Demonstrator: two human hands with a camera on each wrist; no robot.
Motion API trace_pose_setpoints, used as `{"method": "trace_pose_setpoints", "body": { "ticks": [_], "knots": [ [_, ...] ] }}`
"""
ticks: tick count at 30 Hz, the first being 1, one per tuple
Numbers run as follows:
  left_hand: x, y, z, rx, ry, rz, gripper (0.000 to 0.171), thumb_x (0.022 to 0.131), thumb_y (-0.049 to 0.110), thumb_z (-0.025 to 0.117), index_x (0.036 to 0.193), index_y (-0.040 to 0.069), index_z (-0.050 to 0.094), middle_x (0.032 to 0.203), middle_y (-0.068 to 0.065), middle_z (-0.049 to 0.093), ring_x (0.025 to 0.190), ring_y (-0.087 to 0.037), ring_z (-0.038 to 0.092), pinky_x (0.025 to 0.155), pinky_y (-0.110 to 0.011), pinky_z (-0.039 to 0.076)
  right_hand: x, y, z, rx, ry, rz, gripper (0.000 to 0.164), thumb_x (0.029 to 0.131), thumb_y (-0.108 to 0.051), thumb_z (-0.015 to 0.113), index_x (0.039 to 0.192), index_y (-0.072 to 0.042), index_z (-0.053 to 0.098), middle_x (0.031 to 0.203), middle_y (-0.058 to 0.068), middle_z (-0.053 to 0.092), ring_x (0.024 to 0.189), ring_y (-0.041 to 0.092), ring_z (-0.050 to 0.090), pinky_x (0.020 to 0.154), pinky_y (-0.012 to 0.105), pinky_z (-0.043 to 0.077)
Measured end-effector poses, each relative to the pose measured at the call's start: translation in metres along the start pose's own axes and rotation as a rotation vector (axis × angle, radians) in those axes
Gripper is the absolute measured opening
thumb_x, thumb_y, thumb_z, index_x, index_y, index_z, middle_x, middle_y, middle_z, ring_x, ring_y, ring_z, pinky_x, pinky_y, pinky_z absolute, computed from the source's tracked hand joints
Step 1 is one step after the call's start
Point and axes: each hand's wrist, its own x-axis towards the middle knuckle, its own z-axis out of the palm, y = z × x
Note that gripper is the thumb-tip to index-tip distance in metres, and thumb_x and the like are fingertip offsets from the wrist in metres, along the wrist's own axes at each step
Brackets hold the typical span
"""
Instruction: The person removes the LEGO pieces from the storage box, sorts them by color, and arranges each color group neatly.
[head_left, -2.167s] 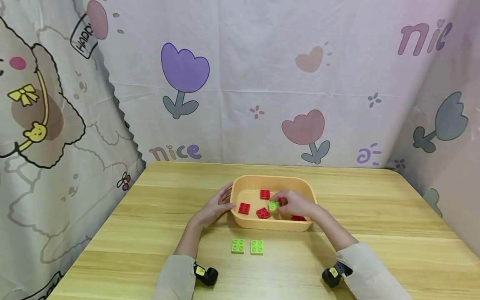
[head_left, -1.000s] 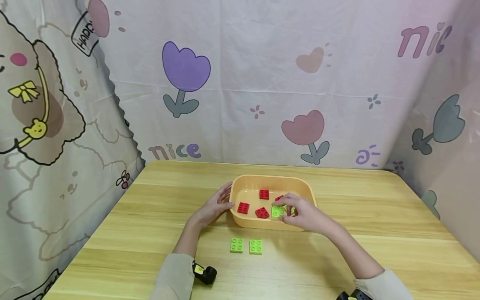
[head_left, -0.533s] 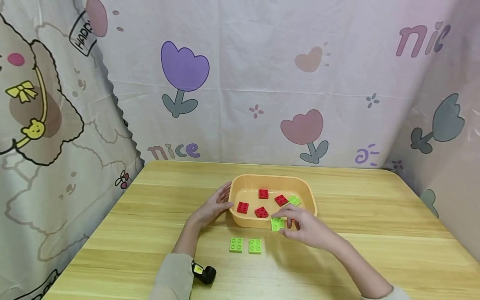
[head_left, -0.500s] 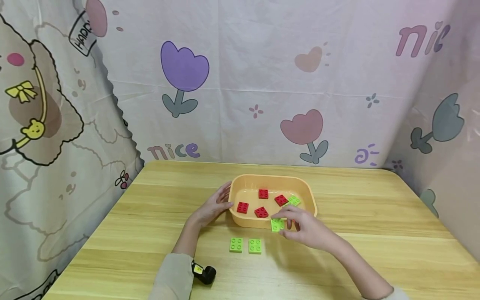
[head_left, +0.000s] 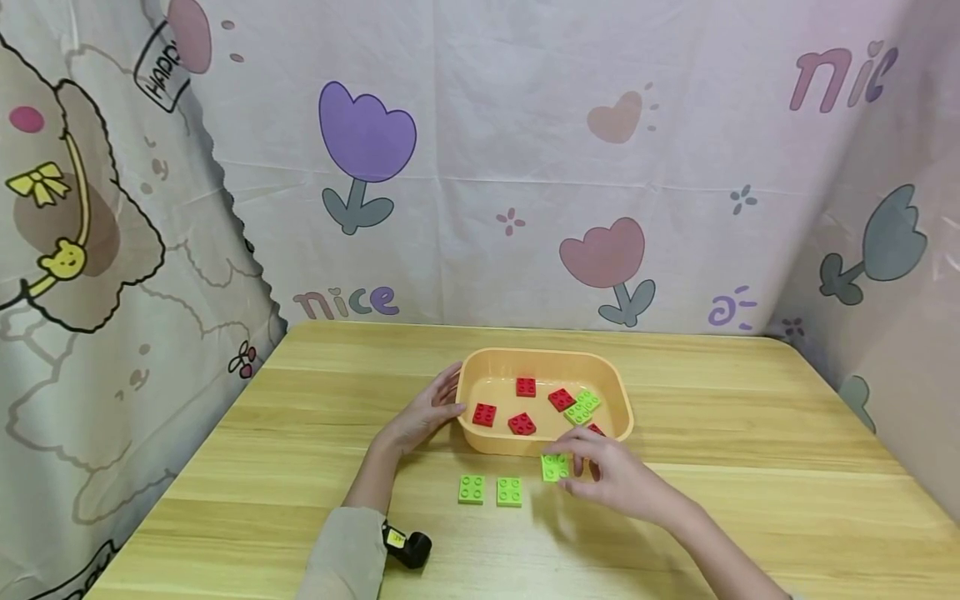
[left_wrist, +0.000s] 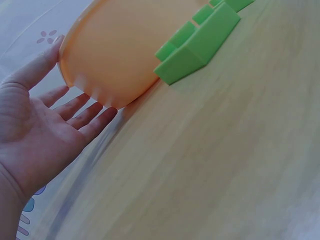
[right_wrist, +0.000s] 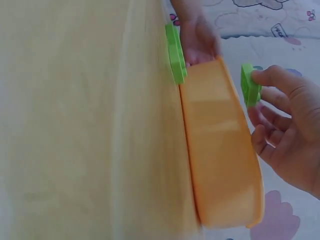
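At left edge of tray [head_left: 498, 442], left hand [head_left: 422, 419] touches, fingers straight; off near edge, right hand [head_left: 609, 475] pinches green brick [head_left: 553, 468].

Two bricks [head_left: 471, 490] lie on the table [head_left: 225, 500] before the tub [head_left: 502, 442].

Wood-grain table [head_left: 727, 417], whitish cloth backdrop [head_left: 480, 108] behind, with a purple tulip [head_left: 367, 133] and a pink tulip [head_left: 606, 252] on it

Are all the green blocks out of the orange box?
No, the head view shows two green blocks lying inside the orange box, right next to a red block.
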Motion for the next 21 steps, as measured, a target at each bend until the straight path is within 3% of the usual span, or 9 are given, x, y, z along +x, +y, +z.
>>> {"method": "trace_pose_setpoints", "body": {
  "ticks": [10,21],
  "knots": [
    [-0.001,0.001,0.0,-0.002,-0.003,0.0,0.072,0.089,-0.009,0.048,0.148,0.009,0.011,0.151,-0.016,0.008,0.136,-0.029,0.011,0.106,-0.038,0.023,-0.004,0.006,0.016,0.056,0.015,-0.092,0.035,0.076,-0.001,0.07,0.111,-0.002,0.063,0.104,0.002,0.057,0.064,0.012,0.05,0.046,0.018,0.044],
    [-0.001,0.002,0.001,-0.007,-0.004,0.0,0.073,0.089,-0.009,0.048,0.148,0.008,0.009,0.151,-0.016,0.008,0.136,-0.028,0.012,0.106,-0.037,0.025,-0.009,0.019,0.032,0.04,0.009,0.018,0.039,0.076,-0.006,0.072,0.114,-0.008,0.064,0.111,-0.001,0.056,0.069,0.009,0.05,0.055,0.02,0.047]
  ]
}}
